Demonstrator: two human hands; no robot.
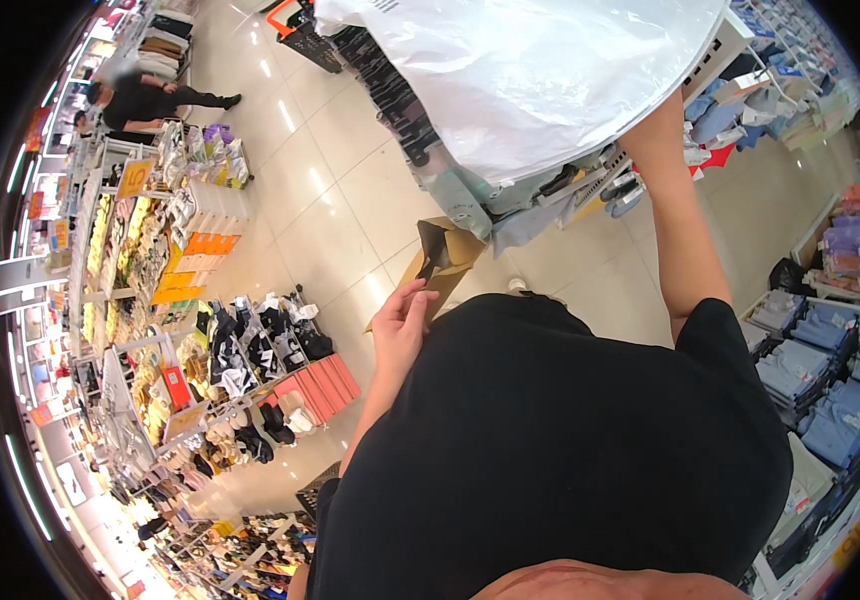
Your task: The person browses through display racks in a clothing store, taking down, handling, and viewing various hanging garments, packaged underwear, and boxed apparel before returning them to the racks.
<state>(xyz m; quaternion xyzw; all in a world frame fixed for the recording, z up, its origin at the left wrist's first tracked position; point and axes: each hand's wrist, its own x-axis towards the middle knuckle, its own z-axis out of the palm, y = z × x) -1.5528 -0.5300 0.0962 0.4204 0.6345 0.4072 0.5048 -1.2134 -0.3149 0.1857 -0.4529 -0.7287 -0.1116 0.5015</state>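
My left hand (402, 322) hangs beside the black shirt (550, 440), with its fingers loosely stretched out and nothing visible in them. It is closest to an opened cardboard box (463, 247) standing on the floor. A large white plastic bag (560, 80) lies across the top of a display stand in front of me. My right arm reaches up to this bag, and my right hand (653, 140) goes in under its edge. The bag hides the fingers, so their grip cannot be seen. Grey-green folded clothing (450, 190) shows under the bag's left edge.
Shelves of folded jeans (800, 360) stand at the right. Racks with socks and small goods (250, 345) line the left side. A person in dark clothes (145, 100) is farther off at upper left. A black basket with an orange rim (305, 40) sits on the tiled floor (300, 190).
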